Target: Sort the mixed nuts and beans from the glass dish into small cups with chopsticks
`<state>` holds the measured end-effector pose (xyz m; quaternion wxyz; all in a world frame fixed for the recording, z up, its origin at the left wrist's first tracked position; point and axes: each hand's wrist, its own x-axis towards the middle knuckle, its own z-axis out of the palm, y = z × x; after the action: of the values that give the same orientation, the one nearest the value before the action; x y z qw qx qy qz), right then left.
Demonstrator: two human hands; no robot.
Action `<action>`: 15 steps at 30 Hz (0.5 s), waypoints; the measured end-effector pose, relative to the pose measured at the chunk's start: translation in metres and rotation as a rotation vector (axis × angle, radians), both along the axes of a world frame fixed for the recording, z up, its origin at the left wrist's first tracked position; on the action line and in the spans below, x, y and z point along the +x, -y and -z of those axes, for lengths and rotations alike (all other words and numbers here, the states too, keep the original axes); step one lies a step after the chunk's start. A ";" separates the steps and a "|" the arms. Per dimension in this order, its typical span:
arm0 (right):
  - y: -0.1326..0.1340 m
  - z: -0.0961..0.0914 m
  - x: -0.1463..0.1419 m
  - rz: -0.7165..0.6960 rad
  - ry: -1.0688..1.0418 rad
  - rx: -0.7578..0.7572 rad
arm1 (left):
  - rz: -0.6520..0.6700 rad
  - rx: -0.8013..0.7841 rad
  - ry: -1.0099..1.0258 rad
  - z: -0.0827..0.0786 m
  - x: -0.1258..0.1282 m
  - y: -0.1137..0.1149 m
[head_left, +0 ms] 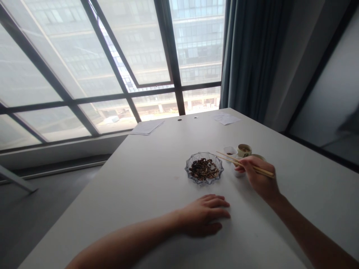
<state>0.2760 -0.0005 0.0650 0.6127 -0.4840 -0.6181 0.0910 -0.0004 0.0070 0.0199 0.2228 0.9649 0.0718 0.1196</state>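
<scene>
Wooden chopsticks (232,160), a pair, sit in the right hand (259,177), held above a white table (112,209). Far ahead of the fingers, a tall window (140,48) and a dark curtain (249,56) close off the view, and two sheets of paper (147,127) (226,118) lie at the table's far edge.

Left of the right fingers (246,162) and just ahead of the left fingers (220,203) stands a cut-glass dish (187,168) holding dark, dried pieces (204,169). Just ahead of the right fingers are a small white cup (230,151) with dark contents and a small round pot (244,150). A further white cup (239,174) sits just under them, and a round container (259,157) is partly hidden behind them.

Right fingers curled, pinching the sticks against the thumb; the exact finger placing is partly hidden. Left hand (202,216) empty, palm down, fingers lying flat and slightly spread on the table.

Risk: a loosening pinch could let the sticks cross or drop. If the front ends swung, they could knock the small white cup and spill it.

Long axis runs from upper left to lower right. Front ends point up-left toward the cup; whether they touch it cannot be told. Rear ends stick out past the knuckles.
</scene>
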 end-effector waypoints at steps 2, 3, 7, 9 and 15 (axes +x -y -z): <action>0.001 0.002 -0.011 -0.077 0.063 -0.023 | -0.002 0.001 0.005 0.001 0.000 0.000; 0.000 0.003 -0.016 -0.106 0.094 -0.031 | -0.004 0.003 0.008 0.001 0.000 0.000; -0.004 0.010 -0.026 -0.150 0.199 -0.039 | -0.005 0.012 0.004 0.000 0.001 0.000; -0.004 0.011 -0.027 -0.152 0.234 -0.032 | -0.002 0.014 0.000 0.000 0.001 0.000; 0.000 0.014 -0.029 -0.140 0.272 0.009 | 0.010 0.020 0.015 0.001 0.001 0.000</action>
<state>0.2466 -0.0005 0.0510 0.5179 -0.4447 -0.7279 0.0642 0.0006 0.0074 0.0190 0.2143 0.9664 0.0642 0.1262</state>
